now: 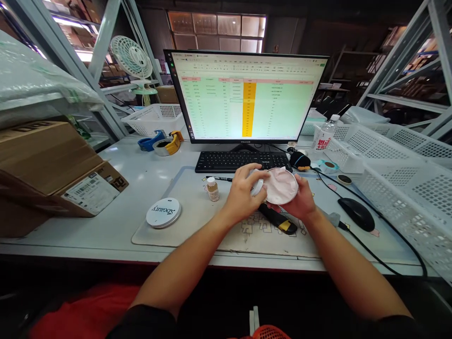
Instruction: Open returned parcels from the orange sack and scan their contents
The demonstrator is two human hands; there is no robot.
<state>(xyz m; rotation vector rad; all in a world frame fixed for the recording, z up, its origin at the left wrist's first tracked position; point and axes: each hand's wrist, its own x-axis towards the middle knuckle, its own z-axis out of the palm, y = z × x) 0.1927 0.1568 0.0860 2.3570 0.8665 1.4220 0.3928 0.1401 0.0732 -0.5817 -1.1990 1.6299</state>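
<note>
Both hands meet over the desk mat (197,212), just in front of the keyboard (240,161). My right hand (298,200) cups a round white compact case (280,186) from below; a pale pink puff fills its top. My left hand (243,190) is closed over the left rim of that case, fingers curled round a white part. A round white lid (163,212) with black script lies flat on the mat to the left. A small bottle (212,189) of tan liquid with a white cap stands between the lid and my hands. A black and yellow utility knife (278,221) lies under my hands.
A monitor (247,96) shows a spreadsheet behind the keyboard. A cardboard box (52,169) sits at the left, tape dispensers (160,142) behind it. A black mouse (356,214) with its cable lies right, beside white plastic baskets (399,165). A water bottle (324,134) and a fan (132,61) stand at the back.
</note>
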